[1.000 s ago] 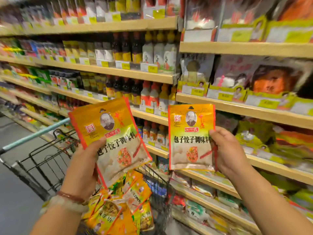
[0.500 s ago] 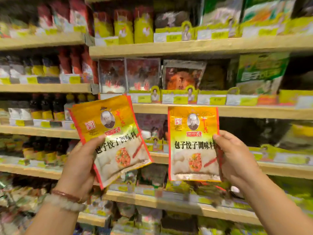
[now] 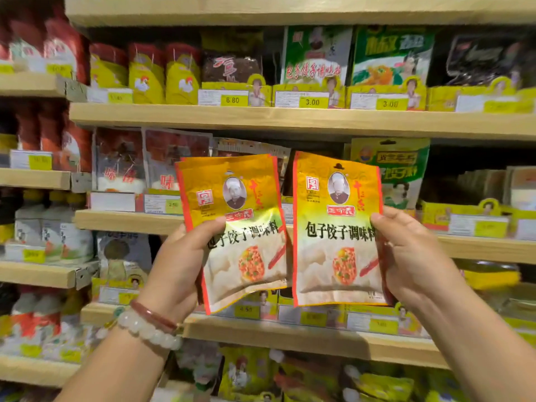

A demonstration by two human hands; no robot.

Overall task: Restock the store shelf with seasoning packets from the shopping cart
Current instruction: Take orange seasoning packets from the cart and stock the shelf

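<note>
My left hand (image 3: 177,268) grips an orange-yellow seasoning packet (image 3: 232,204) by its lower left side; the edge of a second packet shows behind it. It tilts slightly left. My right hand (image 3: 412,256) holds a matching seasoning packet (image 3: 333,198) upright by its right edge, thumb on the front. Both packets are raised side by side in front of the wooden store shelf (image 3: 261,118), level with its middle tier. The shopping cart is out of view.
Wooden shelves hold upright bags behind yellow price tags (image 3: 311,101): yellow chicken-print bags (image 3: 148,74), green packets (image 3: 388,166), red-and-white bags (image 3: 121,161). Bottles (image 3: 52,230) stand on the left bay. A dark gap (image 3: 464,169) sits right of the green packet.
The view swung right and up, from the cart to the packet shelves. Both hands kept their packets raised, and these now stand closer together and nearer the shelf.
</note>
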